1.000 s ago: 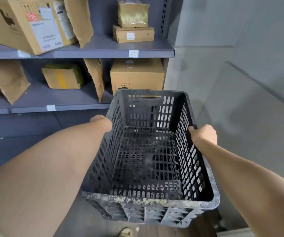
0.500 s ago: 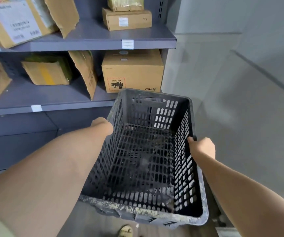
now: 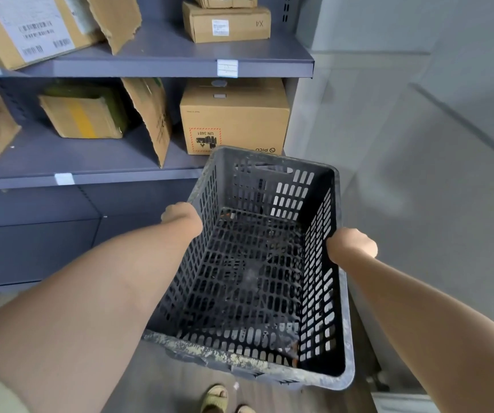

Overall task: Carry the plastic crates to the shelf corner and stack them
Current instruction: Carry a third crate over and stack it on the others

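I hold an empty black slotted plastic crate (image 3: pixel 254 278) in front of me, lifted off the floor and tilted down to the right. My left hand (image 3: pixel 181 217) grips its left long wall from outside. On the opposite rim, my right hand (image 3: pixel 351 247) is closed around the right wall. The crate's near rim is scuffed and dirty. Its far end hangs just in front of the grey shelf unit's (image 3: pixel 156 62) right end, where the shelf meets the grey wall (image 3: pixel 418 174).
Cardboard boxes fill the shelves, including a labelled box (image 3: pixel 234 117) right behind the crate and a smaller box (image 3: pixel 228 23) above. A closed grey panel (image 3: pixel 37 239) forms the shelf base. My sandalled feet (image 3: pixel 216 399) stand on wood-look floor below the crate.
The crate has moved forward and lower toward the shelf's right end, and tilts more to the right. Both hands keep their grip.
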